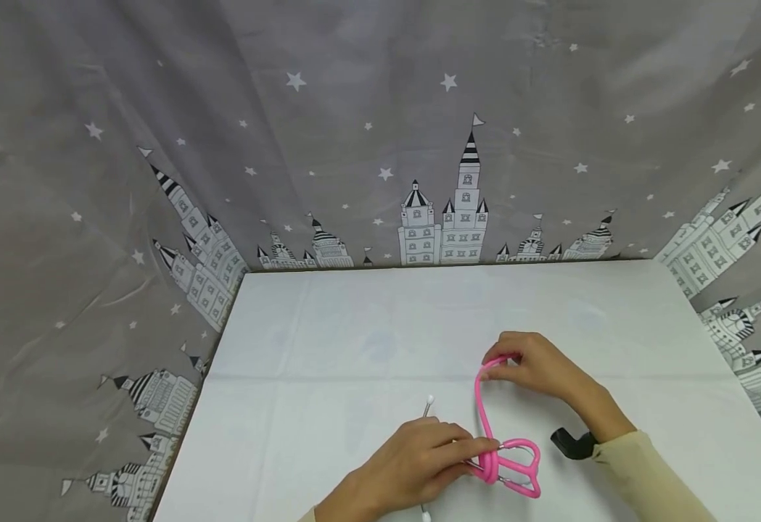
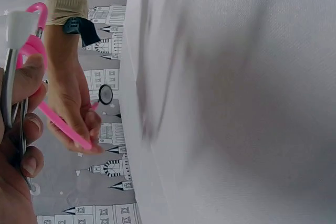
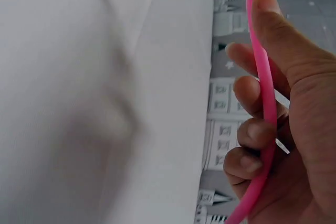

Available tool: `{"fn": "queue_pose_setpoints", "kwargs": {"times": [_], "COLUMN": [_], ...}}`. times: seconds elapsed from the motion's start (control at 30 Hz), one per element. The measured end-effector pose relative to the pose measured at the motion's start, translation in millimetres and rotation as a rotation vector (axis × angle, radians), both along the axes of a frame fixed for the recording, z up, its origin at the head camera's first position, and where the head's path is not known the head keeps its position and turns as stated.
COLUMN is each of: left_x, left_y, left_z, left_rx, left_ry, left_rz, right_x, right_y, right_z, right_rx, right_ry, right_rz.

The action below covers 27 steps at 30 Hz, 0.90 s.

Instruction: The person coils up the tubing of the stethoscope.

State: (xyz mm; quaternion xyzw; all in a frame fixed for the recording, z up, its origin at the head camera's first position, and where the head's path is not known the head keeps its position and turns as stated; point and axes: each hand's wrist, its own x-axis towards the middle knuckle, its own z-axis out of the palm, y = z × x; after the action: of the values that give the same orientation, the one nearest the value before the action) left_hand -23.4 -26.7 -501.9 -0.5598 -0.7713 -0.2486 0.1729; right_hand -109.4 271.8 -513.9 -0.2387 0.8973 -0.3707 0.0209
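A stethoscope with pink tubing is held between both hands above the white table. My left hand grips its metal ear tubes, where the tubing wraps round in a coil. White ear tips stick out past that hand. Beyond the coil, a folded pink loop points right. Farther from me, my right hand holds the tubing's other stretch, which crosses the curled fingers in the right wrist view. The round chest piece hangs beside the right hand in the left wrist view.
The white table lies under both hands, with a fold line across it. Grey cloth printed with castles and stars rises behind and along both sides. A black wrist camera is strapped to the right wrist.
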Motion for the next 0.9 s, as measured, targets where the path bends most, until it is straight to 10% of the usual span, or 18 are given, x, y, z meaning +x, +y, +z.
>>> {"fn": "queue_pose_setpoints", "kwargs": {"times": [0.5,0.9], "left_x": [-0.2,-31.5], "left_y": [-17,-45], "left_z": [-3.5,5.2], "left_rx": [0.127,0.225], "left_ry": [-0.065,-0.154], "left_rz": [0.012,0.183], "right_x": [-6.8,26.4], "right_y": [56,34], "right_z": [-18.6,-44.6], "right_rx": [0.100,0.144], "right_ry": [0.021,0.000], "right_rz": [-0.177,-0.141]}}
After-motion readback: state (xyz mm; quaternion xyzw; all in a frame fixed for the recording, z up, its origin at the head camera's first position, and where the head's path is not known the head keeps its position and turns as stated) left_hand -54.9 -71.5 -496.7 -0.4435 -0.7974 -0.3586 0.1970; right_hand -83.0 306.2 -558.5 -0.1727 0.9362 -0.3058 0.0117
